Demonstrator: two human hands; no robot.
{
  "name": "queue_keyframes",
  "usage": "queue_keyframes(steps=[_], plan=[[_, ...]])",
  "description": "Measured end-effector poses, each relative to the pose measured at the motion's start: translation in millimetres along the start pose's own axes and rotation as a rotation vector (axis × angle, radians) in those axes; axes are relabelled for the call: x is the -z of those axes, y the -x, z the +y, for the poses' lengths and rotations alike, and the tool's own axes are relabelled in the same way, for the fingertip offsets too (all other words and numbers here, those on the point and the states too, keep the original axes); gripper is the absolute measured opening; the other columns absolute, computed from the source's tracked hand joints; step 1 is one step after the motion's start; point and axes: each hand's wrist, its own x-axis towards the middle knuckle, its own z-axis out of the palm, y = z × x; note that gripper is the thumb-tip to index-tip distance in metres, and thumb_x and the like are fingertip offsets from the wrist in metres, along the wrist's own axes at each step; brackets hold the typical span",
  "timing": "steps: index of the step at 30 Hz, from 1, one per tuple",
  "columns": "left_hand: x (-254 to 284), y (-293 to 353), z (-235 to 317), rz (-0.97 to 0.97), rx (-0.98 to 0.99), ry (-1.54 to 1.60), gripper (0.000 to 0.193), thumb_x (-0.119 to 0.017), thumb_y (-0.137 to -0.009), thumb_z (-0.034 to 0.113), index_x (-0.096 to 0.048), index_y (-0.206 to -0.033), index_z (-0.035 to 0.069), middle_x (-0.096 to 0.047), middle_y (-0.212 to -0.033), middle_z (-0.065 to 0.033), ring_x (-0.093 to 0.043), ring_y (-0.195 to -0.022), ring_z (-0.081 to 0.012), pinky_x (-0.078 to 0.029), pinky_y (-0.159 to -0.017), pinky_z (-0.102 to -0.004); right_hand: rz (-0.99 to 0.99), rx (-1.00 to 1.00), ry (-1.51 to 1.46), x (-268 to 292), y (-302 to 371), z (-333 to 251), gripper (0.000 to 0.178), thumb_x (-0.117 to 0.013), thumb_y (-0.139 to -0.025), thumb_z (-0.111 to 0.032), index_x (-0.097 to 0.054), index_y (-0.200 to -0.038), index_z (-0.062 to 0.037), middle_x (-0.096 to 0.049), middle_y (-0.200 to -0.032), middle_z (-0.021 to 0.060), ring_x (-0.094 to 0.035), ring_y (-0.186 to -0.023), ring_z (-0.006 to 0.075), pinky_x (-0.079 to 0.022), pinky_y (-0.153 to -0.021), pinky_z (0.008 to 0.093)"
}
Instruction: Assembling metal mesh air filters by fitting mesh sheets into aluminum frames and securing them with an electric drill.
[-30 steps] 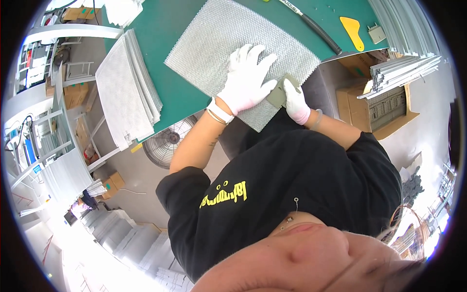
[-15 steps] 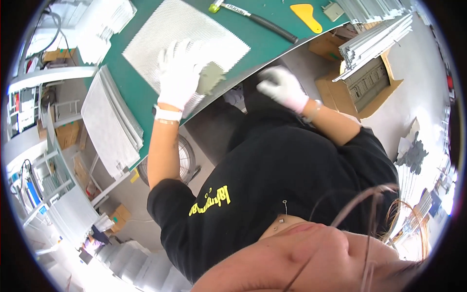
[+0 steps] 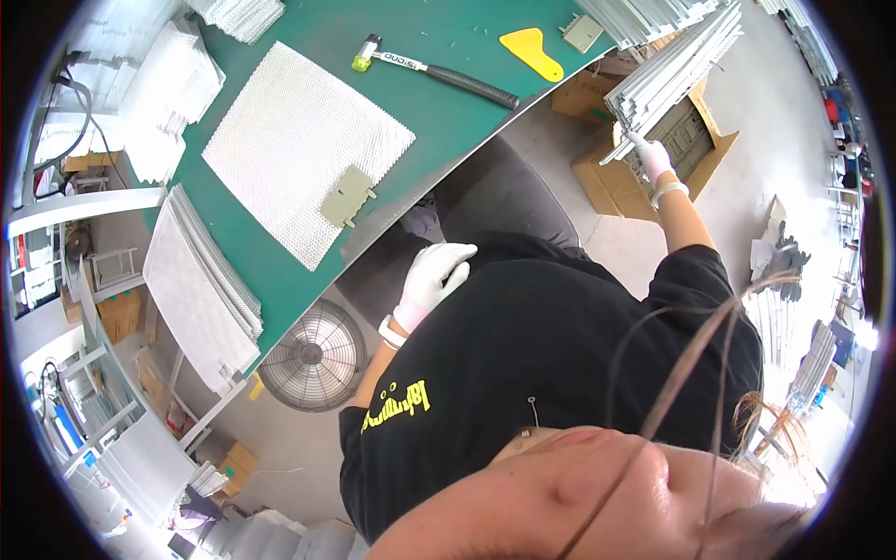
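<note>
My left hand (image 3: 435, 280), in a white glove, hovers by my lap in front of the table edge, its fingers stretched out and nothing in it. Out to the right, my gloved right hand (image 3: 651, 157) has its fingers around the near end of a bundle of long silvery metal strips (image 3: 667, 79); the fingertips are partly hidden. On the green table (image 3: 308, 42) lies a whitish mesh sheet (image 3: 289, 140) with a zigzag edge. A small grey-green plate with tabs (image 3: 348, 196) rests on the sheet's near right part.
A hammer (image 3: 467, 86), a yellow scraper (image 3: 532, 54) and another grey-green plate (image 3: 582, 34) lie farther back. Mesh sheets (image 3: 201, 289) are stacked at the left edge. An opened cardboard box (image 3: 602, 191) stands below the strips; a round fan (image 3: 315, 355) is under the table.
My left hand has left the mesh sheet and the small plate and come back toward my lap. My right hand has reached out right to the metal strips. The view has shifted.
</note>
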Motion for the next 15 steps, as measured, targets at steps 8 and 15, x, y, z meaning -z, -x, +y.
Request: queue_keyframes(steps=[8, 15], plan=[[-10.4, 12.5, -6.9, 0.009, 0.094, 0.094, 0.026, -0.064, -0.09, 0.008, -0.069, -0.116, 0.003, -0.071, -0.111, -0.0146, -0.068, -0.106, -0.0303, -0.051, -0.095, -0.0384, -0.034, -0.018, 0.068, -31.5, -2.8, 18.3, 0.028, -0.065, -0.086, -0.027, -0.071, -0.073, -0.0037, -0.067, -0.065, 0.0097, -0.06, -0.052, 0.0179, -0.045, -0.049, 0.033], [-50.3, -12.5, -37.9, -0.084, 0.456, 0.502, 0.04, -0.063, -0.099, 0.018, -0.059, -0.132, -0.005, -0.068, -0.125, -0.0169, -0.064, -0.121, -0.0243, -0.049, -0.105, -0.0356, -0.662, 0.561, -0.105, -69.9, 92.9, -3.1, 0.016, -0.064, -0.093, -0.019, -0.07, -0.102, -0.0063, -0.071, -0.095, 0.0049, -0.067, -0.087, 0.0176, -0.053, -0.067, 0.0317]])
